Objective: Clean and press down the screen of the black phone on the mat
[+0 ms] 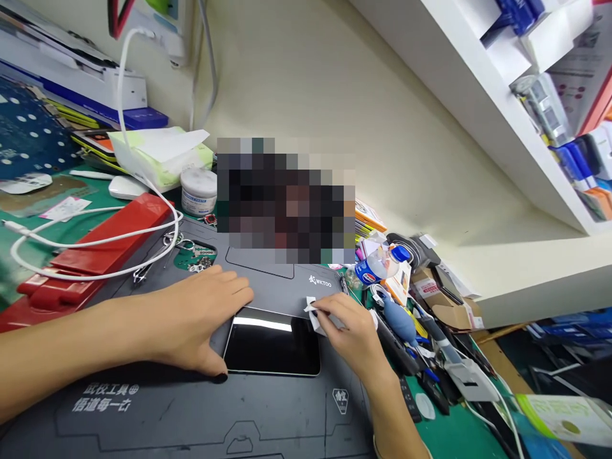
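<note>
A black smartphone point(272, 347) lies screen up on a dark grey work mat point(191, 414). My left hand point(196, 322) rests flat against the phone's left edge, fingers stretched along its top corner and thumb at the lower corner. My right hand point(347, 335) sits at the phone's upper right corner and pinches a small white wipe point(316, 313) between its fingertips, just above the screen's edge.
A red plastic holder point(95, 248) wrapped by a white cable point(95, 245) lies to the left. A tissue pack point(160, 156) and a white jar point(199, 190) stand behind. Tools, a blue blower point(399, 319) and boxes clutter the right. A white shelf point(502, 108) hangs above.
</note>
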The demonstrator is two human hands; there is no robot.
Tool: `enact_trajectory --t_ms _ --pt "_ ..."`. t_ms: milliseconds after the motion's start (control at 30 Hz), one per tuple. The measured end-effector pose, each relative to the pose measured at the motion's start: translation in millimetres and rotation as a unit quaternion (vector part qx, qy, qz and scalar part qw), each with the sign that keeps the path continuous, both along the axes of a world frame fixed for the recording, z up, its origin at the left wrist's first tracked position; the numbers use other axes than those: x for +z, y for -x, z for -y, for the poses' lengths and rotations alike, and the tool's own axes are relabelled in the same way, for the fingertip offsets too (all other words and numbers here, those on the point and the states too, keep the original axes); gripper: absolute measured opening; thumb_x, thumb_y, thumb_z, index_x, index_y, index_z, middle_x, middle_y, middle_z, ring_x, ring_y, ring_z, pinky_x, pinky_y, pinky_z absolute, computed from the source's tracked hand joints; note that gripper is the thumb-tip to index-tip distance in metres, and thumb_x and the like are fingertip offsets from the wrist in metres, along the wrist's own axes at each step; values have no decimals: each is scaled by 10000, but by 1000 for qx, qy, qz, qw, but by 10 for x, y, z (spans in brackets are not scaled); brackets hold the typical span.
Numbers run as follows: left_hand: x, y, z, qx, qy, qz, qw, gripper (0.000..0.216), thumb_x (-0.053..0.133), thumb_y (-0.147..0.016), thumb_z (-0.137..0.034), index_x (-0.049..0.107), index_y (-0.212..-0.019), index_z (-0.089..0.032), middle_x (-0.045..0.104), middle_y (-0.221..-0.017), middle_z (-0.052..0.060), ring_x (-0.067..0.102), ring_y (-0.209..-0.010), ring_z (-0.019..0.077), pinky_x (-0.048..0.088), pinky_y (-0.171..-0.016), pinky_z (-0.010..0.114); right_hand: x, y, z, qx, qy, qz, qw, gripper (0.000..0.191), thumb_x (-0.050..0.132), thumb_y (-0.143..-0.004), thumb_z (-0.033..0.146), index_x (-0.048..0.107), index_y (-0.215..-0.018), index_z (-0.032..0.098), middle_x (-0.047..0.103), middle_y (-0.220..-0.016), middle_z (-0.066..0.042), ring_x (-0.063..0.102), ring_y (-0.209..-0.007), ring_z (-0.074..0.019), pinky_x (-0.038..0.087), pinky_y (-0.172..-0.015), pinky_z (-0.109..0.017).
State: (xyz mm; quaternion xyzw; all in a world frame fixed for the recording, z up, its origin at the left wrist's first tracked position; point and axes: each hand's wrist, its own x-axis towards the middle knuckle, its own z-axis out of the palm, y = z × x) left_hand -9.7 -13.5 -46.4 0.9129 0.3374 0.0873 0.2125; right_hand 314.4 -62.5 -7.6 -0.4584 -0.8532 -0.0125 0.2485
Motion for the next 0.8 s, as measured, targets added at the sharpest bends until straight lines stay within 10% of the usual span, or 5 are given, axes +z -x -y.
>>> enact_trajectory --t_ms 233,800 --pt "-37 -11 27 1 9 7 1000 670 1046 -602 -489 705 -1110 -217 738 -1171 81 696 -1066 356 527 -1071 571 86 59 43 -17 -12 -8 1000 281 624 -1126 206 803 -909 223 715 -636 -4 636 -518 -158 481 -544 -272" --pt "-48 17 33 0 8 9 1000 620 1020 -600 -495 694 -1061 -236 716 -1113 63 677 -1012 345 505 -1032 536 21 17 33 -40 91 -26 995 209 645 -993 147 834 -948 223 748 -672 -13 654 -537 -159 493 -552 -254"
